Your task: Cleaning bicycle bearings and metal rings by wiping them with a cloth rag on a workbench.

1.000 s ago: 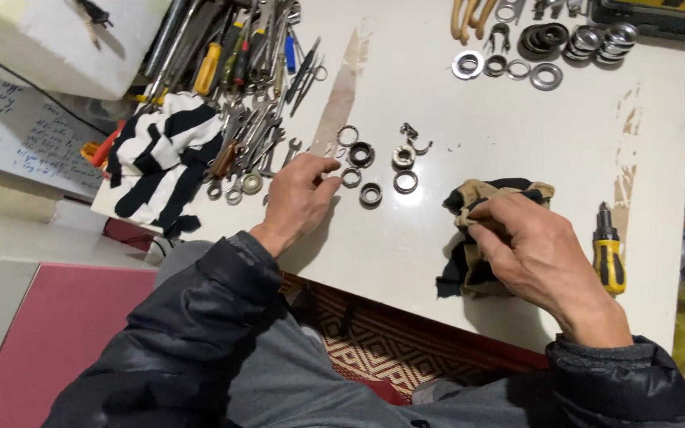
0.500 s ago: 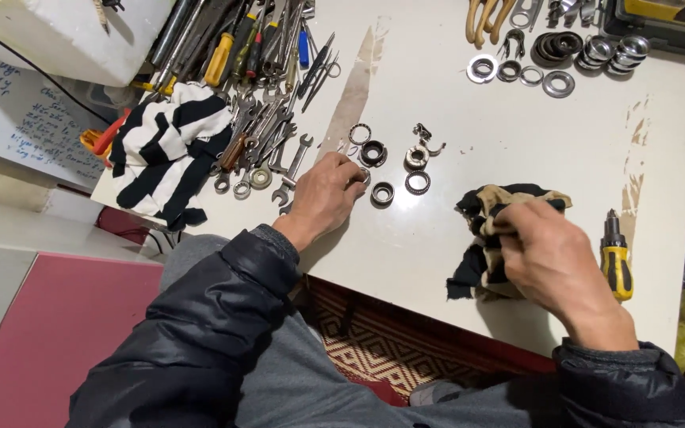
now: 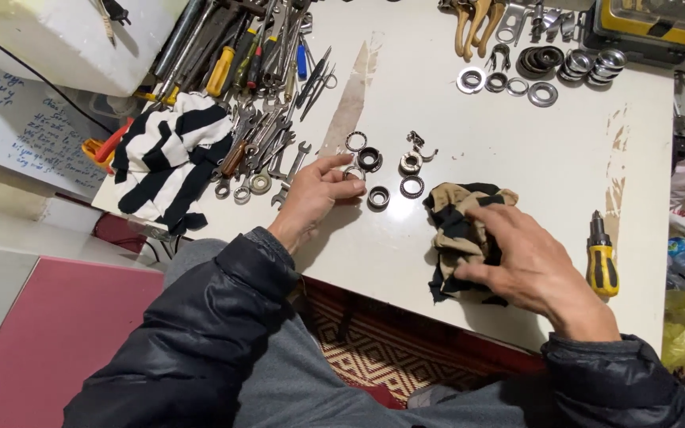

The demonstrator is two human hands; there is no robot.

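Pinched between thumb and forefinger of the left hand (image 3: 315, 194) is a small metal ring (image 3: 352, 170), lifted barely off the white counter (image 3: 517, 158); whether it touches the surface cannot be told. That grip is closed on the ring, whose round face seems to look up at the camera, so it has no clear long axis; its far edge is partly covered by the fingertips.

Just beyond it lie more small parts: an open ring (image 3: 356, 141), a dark bearing cup (image 3: 369, 158), another dark cup (image 3: 378, 196) near the thumb, a thin toothed ring (image 3: 412, 186), a shiny cup (image 3: 411, 162) and a small hooked piece (image 3: 419, 145).

Farther right, the right hand (image 3: 529, 265) presses down with spread fingers on a crumpled tan and black rag (image 3: 457, 230), grasping its folds loosely; anything inside the rag is hidden. A yellow-handled screwdriver (image 3: 601, 257) lies just right of that hand, its shaft pointing away from the person.

Left of the left hand sit a heap of spanners (image 3: 267, 154) and a black and white striped cloth (image 3: 164, 158). More rings and washers (image 3: 545, 67) line the far edge, where a yellow case (image 3: 660, 24) is cut off by the frame.
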